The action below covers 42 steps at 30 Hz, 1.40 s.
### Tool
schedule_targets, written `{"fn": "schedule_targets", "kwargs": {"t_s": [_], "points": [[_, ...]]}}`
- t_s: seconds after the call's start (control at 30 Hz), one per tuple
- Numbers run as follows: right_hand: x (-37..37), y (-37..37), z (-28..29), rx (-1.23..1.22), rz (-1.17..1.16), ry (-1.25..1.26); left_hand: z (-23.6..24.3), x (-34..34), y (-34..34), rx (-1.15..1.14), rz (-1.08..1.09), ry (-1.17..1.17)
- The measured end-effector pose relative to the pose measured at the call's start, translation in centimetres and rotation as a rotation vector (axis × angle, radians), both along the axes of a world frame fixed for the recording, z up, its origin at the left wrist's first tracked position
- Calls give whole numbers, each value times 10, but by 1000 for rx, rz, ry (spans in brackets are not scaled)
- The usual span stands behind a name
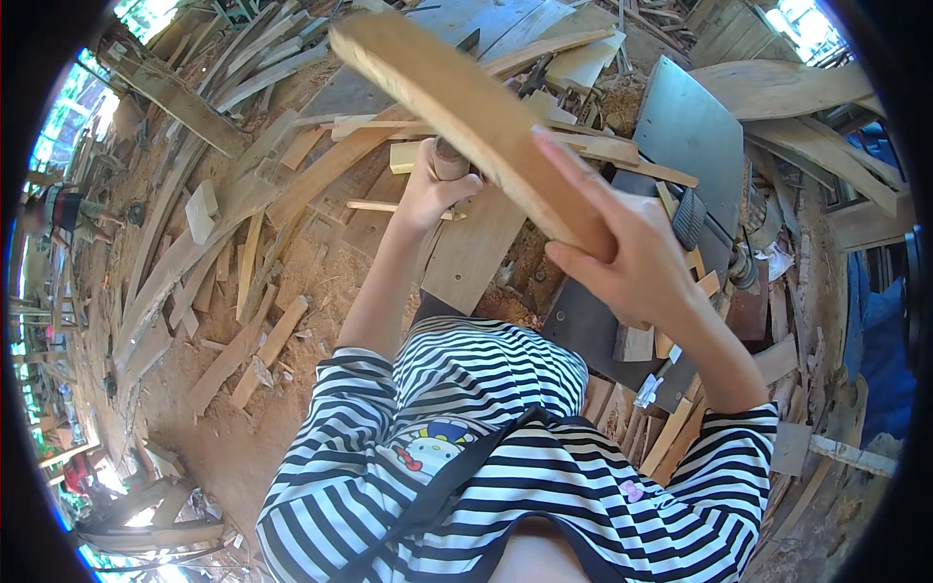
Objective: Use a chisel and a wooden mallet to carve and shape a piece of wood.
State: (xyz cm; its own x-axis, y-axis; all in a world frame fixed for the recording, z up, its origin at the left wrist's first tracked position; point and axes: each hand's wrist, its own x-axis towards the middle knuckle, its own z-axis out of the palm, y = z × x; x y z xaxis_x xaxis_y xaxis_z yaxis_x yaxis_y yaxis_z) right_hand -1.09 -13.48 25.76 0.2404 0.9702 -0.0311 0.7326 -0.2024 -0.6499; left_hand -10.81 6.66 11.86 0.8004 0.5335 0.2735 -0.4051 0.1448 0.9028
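A thick, slightly curved wooden board [476,117] slants up and left in front of me, its far end blurred. My right hand [632,243] grips its near end, the thumb below and a finger stretched along the face. Closed around a round wooden handle [451,161] is my left hand [434,189], just left of the board. Whatever the handle belongs to is hidden behind the board. A dark metal tip [469,42] shows past the board's upper edge; whether it joins the handle I cannot tell.
Offcuts and strips of wood [272,350] litter the dirt floor [185,428]. To the right stands a machine with a grey-green metal plate [690,136] and a dark table [583,325]. Long planks [787,89] lie at the far right. Another person [63,209] is at the far left.
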Motion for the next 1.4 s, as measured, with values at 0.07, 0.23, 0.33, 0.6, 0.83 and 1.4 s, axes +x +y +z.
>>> {"fn": "schedule_targets", "kwargs": {"t_s": [0.07,0.23,0.33,0.6,0.83,1.4], "points": [[6,-1,-2,374,115,-172,-5,-4,8,85,-26,62],[-2,0,-5,696,87,-39,-12,-1,8,147,-42,130],[-12,3,-9,-145,2,-158,-21,8,-5,22,181,8],[0,-25,-23,559,-113,-78,-24,-4,8,110,34,174],[-9,-85,-121,303,-649,189,-23,-7,7,-30,155,66],[-16,-122,-226,83,-1065,461,-107,-18,34,-695,299,-274]]}}
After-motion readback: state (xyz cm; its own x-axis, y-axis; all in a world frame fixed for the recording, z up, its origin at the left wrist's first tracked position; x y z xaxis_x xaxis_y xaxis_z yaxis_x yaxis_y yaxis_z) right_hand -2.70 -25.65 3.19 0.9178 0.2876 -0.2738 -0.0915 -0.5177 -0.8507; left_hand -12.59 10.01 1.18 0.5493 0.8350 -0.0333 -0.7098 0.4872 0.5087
